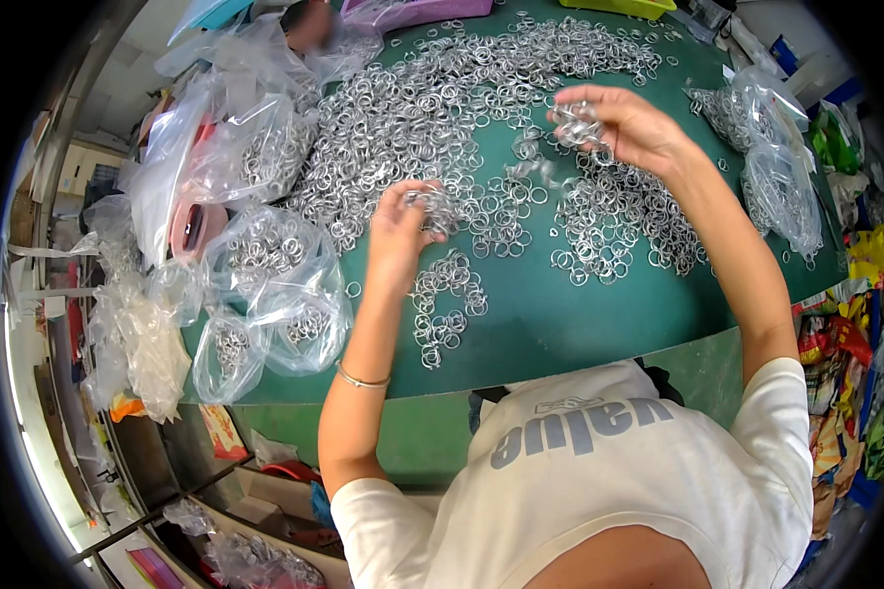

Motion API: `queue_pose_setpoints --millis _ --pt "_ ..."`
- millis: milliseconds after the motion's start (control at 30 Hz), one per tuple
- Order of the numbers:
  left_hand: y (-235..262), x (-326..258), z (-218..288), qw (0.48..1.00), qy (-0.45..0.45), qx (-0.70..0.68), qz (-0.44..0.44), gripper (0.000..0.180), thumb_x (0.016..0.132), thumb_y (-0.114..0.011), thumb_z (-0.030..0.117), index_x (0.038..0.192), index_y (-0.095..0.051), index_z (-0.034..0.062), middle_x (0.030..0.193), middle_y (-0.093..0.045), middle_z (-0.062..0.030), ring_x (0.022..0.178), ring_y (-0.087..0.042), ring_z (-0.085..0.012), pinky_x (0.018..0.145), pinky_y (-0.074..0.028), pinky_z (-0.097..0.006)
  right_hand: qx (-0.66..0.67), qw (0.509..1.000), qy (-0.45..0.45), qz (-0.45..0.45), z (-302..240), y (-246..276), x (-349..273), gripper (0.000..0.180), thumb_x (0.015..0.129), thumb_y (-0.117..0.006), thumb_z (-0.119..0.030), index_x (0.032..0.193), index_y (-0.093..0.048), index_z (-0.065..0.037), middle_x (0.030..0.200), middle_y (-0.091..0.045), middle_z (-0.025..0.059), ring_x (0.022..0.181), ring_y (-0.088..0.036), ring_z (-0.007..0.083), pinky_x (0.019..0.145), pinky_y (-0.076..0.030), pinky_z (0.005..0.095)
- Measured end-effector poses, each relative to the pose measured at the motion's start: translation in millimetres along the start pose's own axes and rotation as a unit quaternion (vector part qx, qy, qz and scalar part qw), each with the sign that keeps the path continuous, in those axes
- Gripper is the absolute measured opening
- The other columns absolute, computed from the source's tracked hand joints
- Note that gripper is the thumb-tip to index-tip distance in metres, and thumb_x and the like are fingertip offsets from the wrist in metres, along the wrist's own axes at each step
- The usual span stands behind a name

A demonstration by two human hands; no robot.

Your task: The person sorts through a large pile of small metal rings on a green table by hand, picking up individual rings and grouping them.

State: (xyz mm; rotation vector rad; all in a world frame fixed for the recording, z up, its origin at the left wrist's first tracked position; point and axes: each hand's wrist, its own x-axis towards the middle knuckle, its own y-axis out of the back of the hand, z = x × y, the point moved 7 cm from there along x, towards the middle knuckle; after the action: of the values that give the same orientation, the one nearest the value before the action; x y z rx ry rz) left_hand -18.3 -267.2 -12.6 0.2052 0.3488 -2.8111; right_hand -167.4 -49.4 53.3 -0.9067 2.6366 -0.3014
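Silver metal rings, many of them split-ring shaped, cover much of the green tabletop [550, 314]. My left hand [399, 218] is curled round a clump of rings [432, 209] above the near edge of the large ring pile [393, 118]. Farther right, my right hand [634, 126] is raised with its fingers cupped round another handful of rings [578, 125]. Beneath it some rings look blurred, apparently in the air, over the right-hand pile [619, 221]. A small cluster of rings [445, 294] lies just nearer than my left hand.
Clear plastic bags of rings [270, 245] crowd the table's left side, and more bags [781, 182] sit at the right edge. A purple tray [417, 12] and a yellow tray [619, 8] stand at the back. Coloured packages [835, 344] are beyond the right edge.
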Motion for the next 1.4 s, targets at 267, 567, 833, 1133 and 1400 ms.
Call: queue_pose_setpoints --millis 267,567,833,1133,1400 --pt "7 -11 39 0.995 0.002 0.081 0.057 0.044 0.082 -0.049 -0.003 0.125 -0.041 0.0024 0.113 -0.055 -0.016 0.088 -0.057 -0.0138 0.065 -0.049 -0.026 -0.121 0.992 -0.014 -0.024 5 10 3 0.026 0.09 -0.043 -0.011 0.111 -0.053 0.002 0.096 -0.059 0.011 0.071 -0.059 0.0121 0.048 -0.046 0.0214" --pt "-29 -50 8 0.768 -0.111 0.622 -0.105 0.079 0.063 -0.077 0.027 0.131 -0.039 0.0114 0.139 -0.029 -0.0164 0.128 -0.026 -0.0383 0.102 -0.027 -0.048 -0.665 0.716 0.199 -0.074 74 -55 -19 0.073 0.065 -0.074 -0.04 0.128 -0.045 -0.017 0.134 -0.037 0.0131 0.125 -0.03 0.0344 0.101 -0.027 0.0482" --pt "-23 -60 -16 0.706 -0.304 0.637 -0.066 0.034 0.07 -0.071 0.021 0.095 -0.055 0.0042 0.1 -0.051 -0.0111 0.109 -0.04 -0.0405 0.083 -0.035 -0.045 -0.615 0.687 0.378 -0.083 98 -64 -28 0.019 0.075 -0.063 -0.013 0.09 -0.053 -0.007 0.098 -0.051 0.0059 0.096 -0.047 0.0266 0.076 -0.04 0.0397" --pt "61 -20 2 0.976 -0.105 0.115 0.149 0.012 0.085 -0.059 0.01 0.089 -0.05 0.0048 0.085 -0.055 -0.0041 0.068 -0.051 -0.0117 0.058 -0.041 -0.022 0.035 0.993 -0.088 0.067 40 -4 5 0.03 0.09 -0.053 -0.025 0.107 -0.052 0.0 0.094 -0.059 0.01 0.077 -0.056 0.0107 0.052 -0.043 0.0186" --pt "24 -17 46 0.997 -0.048 -0.031 0.059 0.033 0.085 -0.053 0.001 0.118 -0.046 -0.0001 0.108 -0.056 -0.0094 0.084 -0.058 -0.0133 0.068 -0.051 -0.026 -0.083 0.996 0.012 -0.037 11 2 2 0.033 0.089 -0.053 -0.017 0.117 -0.047 0.0 0.097 -0.059 0.0105 0.074 -0.058 0.0111 0.052 -0.048 0.0203"
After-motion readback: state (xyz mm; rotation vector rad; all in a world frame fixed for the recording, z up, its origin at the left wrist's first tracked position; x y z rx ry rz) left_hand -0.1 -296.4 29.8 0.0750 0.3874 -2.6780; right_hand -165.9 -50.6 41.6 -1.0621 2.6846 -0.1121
